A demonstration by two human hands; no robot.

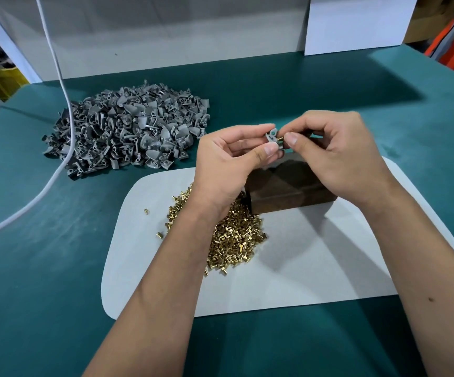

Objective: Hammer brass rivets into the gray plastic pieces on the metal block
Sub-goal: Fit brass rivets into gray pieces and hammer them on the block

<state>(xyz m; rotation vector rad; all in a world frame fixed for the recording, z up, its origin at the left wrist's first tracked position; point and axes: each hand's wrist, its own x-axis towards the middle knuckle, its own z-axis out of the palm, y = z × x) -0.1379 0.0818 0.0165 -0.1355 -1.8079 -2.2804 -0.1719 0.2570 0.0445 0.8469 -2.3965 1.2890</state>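
Far end of metal block (288, 186) behind right hand (337, 156).

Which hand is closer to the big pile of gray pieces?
Left. The left hand is just right of the pile of gray plastic pieces, gripping one gray piece. The right hand is farther right, over the metal block, pinching a brass rivet.
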